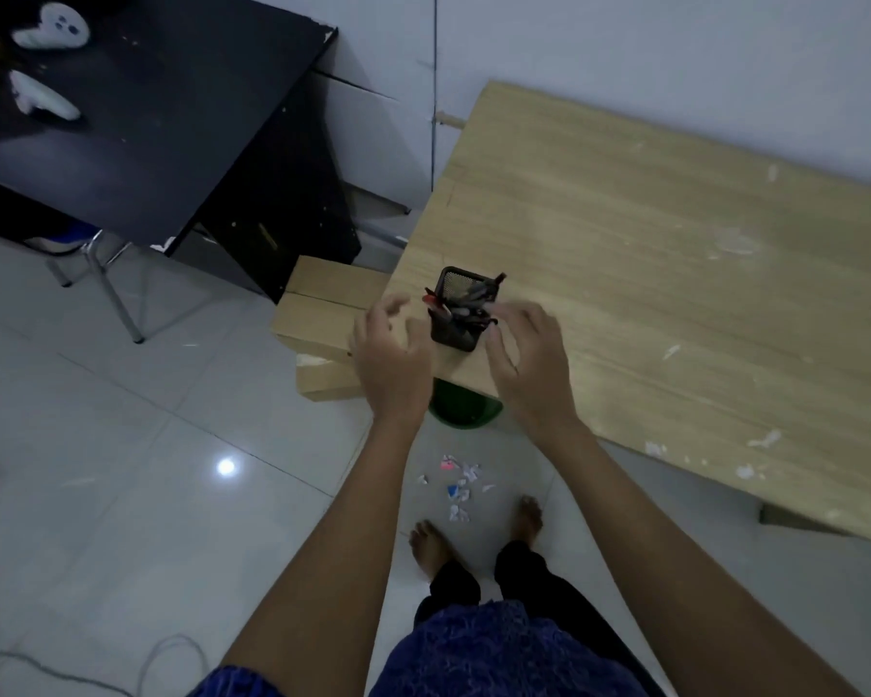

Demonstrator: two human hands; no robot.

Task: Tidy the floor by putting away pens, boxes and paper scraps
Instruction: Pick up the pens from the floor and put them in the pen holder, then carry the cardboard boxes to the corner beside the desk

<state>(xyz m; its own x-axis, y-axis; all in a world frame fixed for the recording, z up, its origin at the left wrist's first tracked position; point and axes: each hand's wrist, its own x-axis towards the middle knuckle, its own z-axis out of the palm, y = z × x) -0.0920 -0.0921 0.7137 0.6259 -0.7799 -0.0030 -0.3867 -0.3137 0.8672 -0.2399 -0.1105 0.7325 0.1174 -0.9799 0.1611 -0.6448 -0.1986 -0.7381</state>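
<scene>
A black mesh pen holder (pixel 461 314) full of pens stands upright near the corner of the light wooden table (pixel 649 274). My left hand (pixel 391 354) hovers just left of the holder, fingers spread and holding nothing. To the holder's right my right hand (pixel 524 354) is also open, fingertips close to its side but apart from it. Small paper scraps (pixel 456 487), white with a pink and a blue piece, lie scattered on the tiled floor in front of my bare feet.
A green bin (pixel 466 410) sits under the table corner. Wooden boxes (pixel 323 334) are stacked on the floor left of the table. A black desk (pixel 137 118) with white objects stands at upper left, above a metal chair leg (pixel 117 299). A cable (pixel 71 671) runs along the floor at bottom left.
</scene>
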